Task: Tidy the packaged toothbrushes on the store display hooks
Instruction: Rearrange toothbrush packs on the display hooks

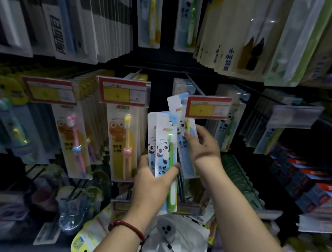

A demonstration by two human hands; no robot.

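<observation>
As left hand (151, 179) grips panda packs (161, 137), right hand (204, 146) holds another pack (176, 107).

left hand (153, 179): raised, fingers curled, gripping | right hand (203, 148): raised, thumb pinching

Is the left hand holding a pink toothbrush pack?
No, the left hand grips a panda pack holding a green toothbrush.

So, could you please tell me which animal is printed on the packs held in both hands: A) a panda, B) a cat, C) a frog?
A: the left hand holds a green-brush pack and the right hand holds a yellow-brush pack, both printed with black-and-white pandas.
</observation>
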